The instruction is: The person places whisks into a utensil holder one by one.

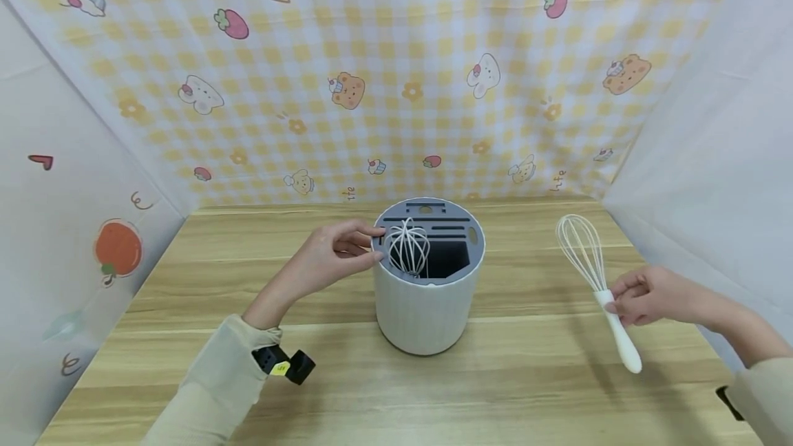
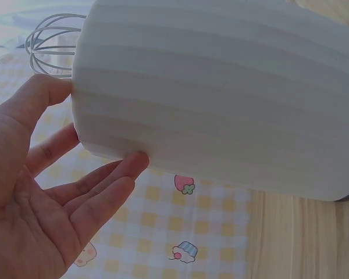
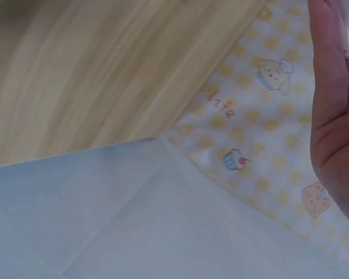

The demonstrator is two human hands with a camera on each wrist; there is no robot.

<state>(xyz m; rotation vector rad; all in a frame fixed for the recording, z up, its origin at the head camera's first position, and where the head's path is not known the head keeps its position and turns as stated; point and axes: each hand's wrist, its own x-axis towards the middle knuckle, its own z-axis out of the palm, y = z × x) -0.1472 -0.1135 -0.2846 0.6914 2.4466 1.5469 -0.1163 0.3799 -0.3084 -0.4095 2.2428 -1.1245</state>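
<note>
A white, ribbed utensil holder (image 1: 424, 319) with a grey slotted top stands upright on the table. One whisk (image 1: 409, 248) is in it, its wire head above the top and its handle hidden inside. My left hand (image 1: 337, 250) touches the holder's left rim with thumb and fingertips; in the left wrist view the fingers (image 2: 107, 200) lie fairly straight along its side. Off to the right, my right hand (image 1: 657, 298) pinches the white handle of a second whisk (image 1: 610, 308), which is tilted with its wires up and away. The right wrist view shows only part of that hand (image 3: 337, 116).
The wooden table (image 1: 520, 391) carries the holder near its middle. Behind it hangs a yellow checked cloth (image 1: 384, 40) with printed figures. White sheets (image 1: 706, 136) enclose the left and right sides. A dark opening (image 1: 449, 258) shows in the holder's top.
</note>
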